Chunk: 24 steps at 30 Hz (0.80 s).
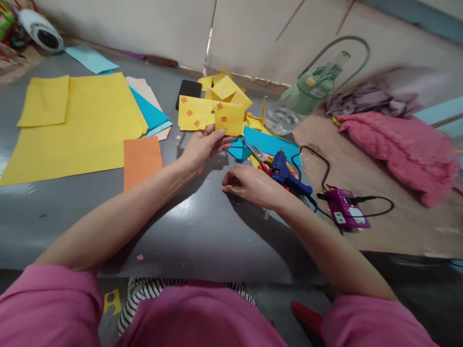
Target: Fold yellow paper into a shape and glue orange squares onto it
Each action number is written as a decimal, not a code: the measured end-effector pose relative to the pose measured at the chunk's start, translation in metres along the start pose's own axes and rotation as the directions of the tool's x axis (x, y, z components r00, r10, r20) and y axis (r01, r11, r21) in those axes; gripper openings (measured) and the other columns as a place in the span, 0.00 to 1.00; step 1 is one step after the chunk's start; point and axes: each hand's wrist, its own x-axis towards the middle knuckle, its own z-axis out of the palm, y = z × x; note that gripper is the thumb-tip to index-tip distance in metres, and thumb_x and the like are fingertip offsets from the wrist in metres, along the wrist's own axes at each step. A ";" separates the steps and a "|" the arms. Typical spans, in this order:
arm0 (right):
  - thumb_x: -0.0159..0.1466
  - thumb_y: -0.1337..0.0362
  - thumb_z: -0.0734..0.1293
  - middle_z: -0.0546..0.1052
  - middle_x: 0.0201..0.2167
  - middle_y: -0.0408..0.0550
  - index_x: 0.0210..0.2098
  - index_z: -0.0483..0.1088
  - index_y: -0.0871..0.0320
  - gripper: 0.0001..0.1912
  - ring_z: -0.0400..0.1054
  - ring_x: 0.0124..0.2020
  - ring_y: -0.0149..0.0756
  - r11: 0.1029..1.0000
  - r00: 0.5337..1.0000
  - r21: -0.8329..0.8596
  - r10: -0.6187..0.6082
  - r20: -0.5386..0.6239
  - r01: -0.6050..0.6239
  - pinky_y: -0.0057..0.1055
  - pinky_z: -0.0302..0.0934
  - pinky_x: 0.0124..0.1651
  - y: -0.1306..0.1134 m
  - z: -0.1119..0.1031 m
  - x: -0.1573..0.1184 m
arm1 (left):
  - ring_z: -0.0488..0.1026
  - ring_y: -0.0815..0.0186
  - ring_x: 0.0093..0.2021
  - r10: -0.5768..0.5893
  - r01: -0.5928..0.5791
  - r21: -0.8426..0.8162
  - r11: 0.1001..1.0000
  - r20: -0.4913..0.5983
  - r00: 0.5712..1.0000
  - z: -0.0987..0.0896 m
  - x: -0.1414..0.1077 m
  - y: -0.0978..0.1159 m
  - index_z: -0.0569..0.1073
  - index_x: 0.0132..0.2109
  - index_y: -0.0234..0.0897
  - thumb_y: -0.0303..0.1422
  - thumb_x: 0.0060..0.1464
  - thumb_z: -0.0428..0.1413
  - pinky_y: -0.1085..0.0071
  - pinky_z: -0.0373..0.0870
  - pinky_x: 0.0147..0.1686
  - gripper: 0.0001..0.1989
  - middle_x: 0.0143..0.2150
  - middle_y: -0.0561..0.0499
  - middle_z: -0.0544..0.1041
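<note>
My left hand (204, 147) grips a folded yellow paper piece (229, 119) by its lower edge, thumb in front. Small orange squares dot that piece, which stands up off the table. Nearer to me, my right hand (249, 184) is low over the grey tabletop, thumb and fingertips pinched together. A speck of orange shows at its fingertips, too small to name. Just beyond the right hand lie scissors (256, 152) with red handles and a blue glue gun (284, 169). Behind the held piece sit other folded yellow paper shapes (224, 88) with pale dots.
Large yellow sheets (83, 140) and an orange sheet (143, 163) lie left. A blue strip (271, 142) and a green-topped bottle (307, 96) stand beyond the tools. The glue gun's cord runs toward a purple power socket (347, 208). Pink cloth (405, 144) lies right.
</note>
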 end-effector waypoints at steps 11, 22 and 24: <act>0.64 0.66 0.67 0.77 0.26 0.43 0.30 0.73 0.57 0.05 0.67 0.26 0.31 0.992 1.000 0.123 0.004 -0.015 -0.002 0.29 0.56 0.31 0.003 -0.002 -0.003 | 0.79 0.71 0.34 -0.007 0.007 0.001 1.000 0.021 1.000 0.001 -0.004 0.000 0.71 0.36 0.34 0.22 0.61 0.55 0.70 0.75 0.50 0.05 0.32 0.54 0.78; 0.66 0.61 0.67 0.76 0.32 0.46 0.33 0.73 0.54 0.06 0.70 0.35 0.39 0.994 0.886 -0.109 -0.066 -0.459 0.017 0.35 0.62 0.39 0.016 -0.050 0.010 | 0.78 0.72 0.35 -0.051 0.039 0.125 0.991 0.097 0.994 0.006 -0.014 0.002 0.75 0.42 0.33 0.22 0.62 0.53 0.69 0.73 0.51 0.07 0.35 0.51 0.79; 0.66 0.60 0.67 0.77 0.35 0.47 0.33 0.73 0.53 0.06 0.71 0.40 0.42 0.988 0.876 -0.154 -0.087 -0.475 0.015 0.38 0.63 0.42 0.017 -0.049 0.015 | 0.77 0.72 0.35 -0.059 0.043 0.138 0.990 0.113 0.992 0.007 -0.015 0.002 0.75 0.42 0.32 0.22 0.63 0.52 0.70 0.73 0.50 0.07 0.34 0.51 0.79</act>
